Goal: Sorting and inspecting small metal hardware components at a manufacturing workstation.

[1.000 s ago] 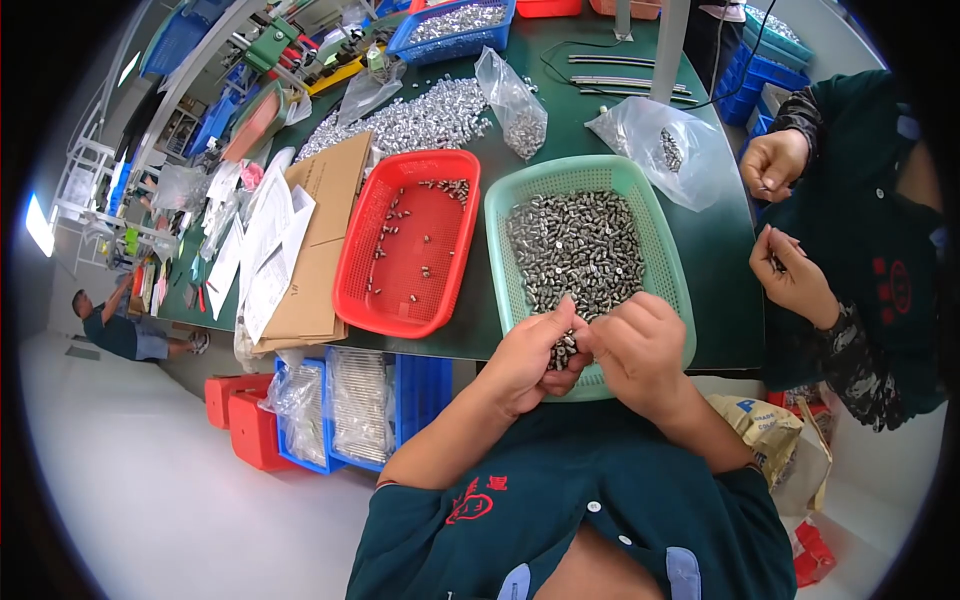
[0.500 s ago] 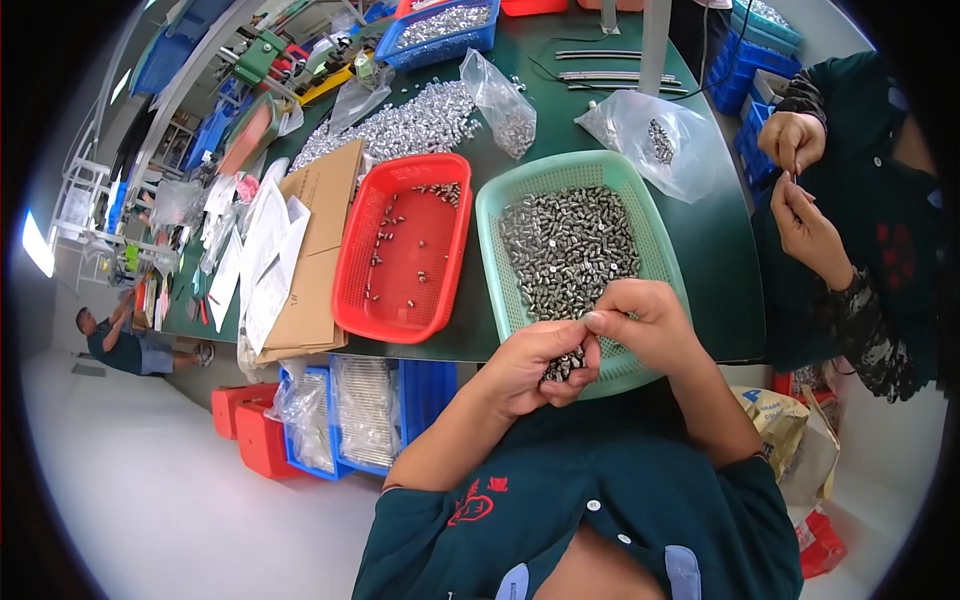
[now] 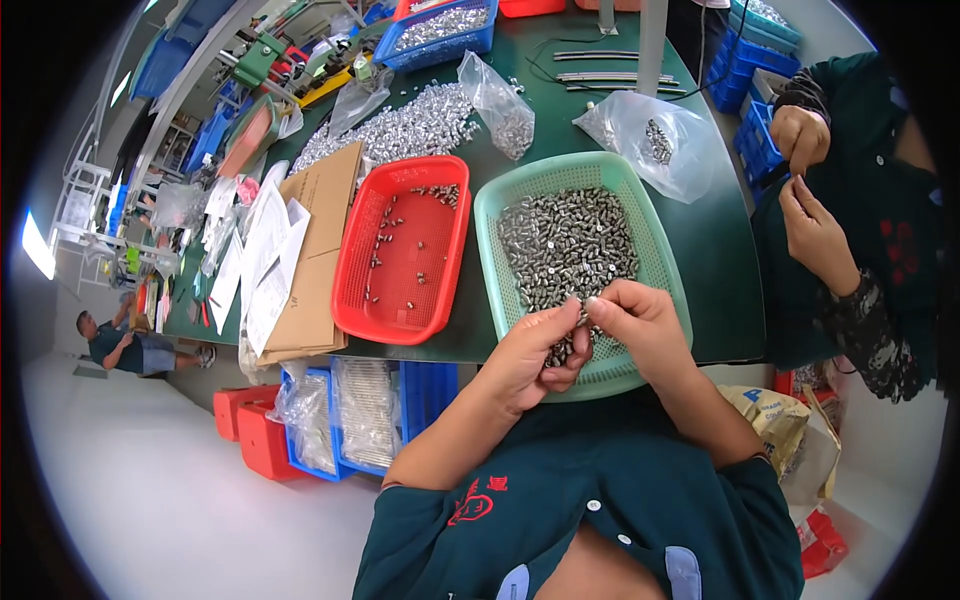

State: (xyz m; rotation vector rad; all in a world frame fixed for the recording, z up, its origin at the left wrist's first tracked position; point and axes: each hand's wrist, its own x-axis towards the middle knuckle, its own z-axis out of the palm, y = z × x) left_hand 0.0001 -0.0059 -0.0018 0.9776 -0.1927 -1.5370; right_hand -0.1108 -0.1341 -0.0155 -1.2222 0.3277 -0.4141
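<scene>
My left hand [image 3: 535, 355] is cupped round a handful of small metal fittings [image 3: 562, 352], palm turned up. Its thumb and fingertips meet those of my right hand [image 3: 645, 325], which pinches a single small metal fitting [image 3: 584, 312]. Both hands are over the near edge of a light green plastic basket [image 3: 484, 230]. Inside it lies a heap of the same kind of fittings [image 3: 570, 245], dark silver and short. To its left stands a red plastic basket [image 3: 440, 250] with only scattered fittings in it.
Cardboard [image 3: 320, 225] and papers [image 3: 275, 265] lie left of the red basket. Behind are a pile of shiny metal parts [image 3: 425, 115], clear bags [image 3: 665, 150] and a blue basket [image 3: 440, 45]. A co-worker's hands [image 3: 812, 190] are at the right. Blue bins [image 3: 425, 395] sit below the table edge.
My right fingers have shifted slightly, and the small fitting between the two hands' fingertips now shows. My left thumb has lifted a little. The co-worker's hands have moved slightly.
</scene>
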